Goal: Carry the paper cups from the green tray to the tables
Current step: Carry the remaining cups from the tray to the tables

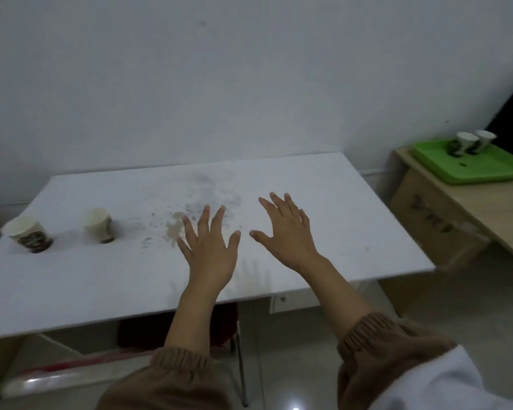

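Both hands, left point(211, 250) and right point(288, 232), spread empty; two paper cups point(30, 233) point(100, 224) near the white tabletop's point(338, 232) left edge, two point(464, 143) point(484, 139) remain on the green tray point(486, 170).

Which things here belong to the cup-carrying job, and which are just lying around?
Job: green tray; nearer tray cup; farther tray cup; table-edge cup; second table cup; white table; open left hand; open right hand.
Lying around: red seat; tabletop stains.

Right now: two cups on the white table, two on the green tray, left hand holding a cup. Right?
Wrong on the hand: the head view shows the left hand open and empty over the white table. The rest stands.
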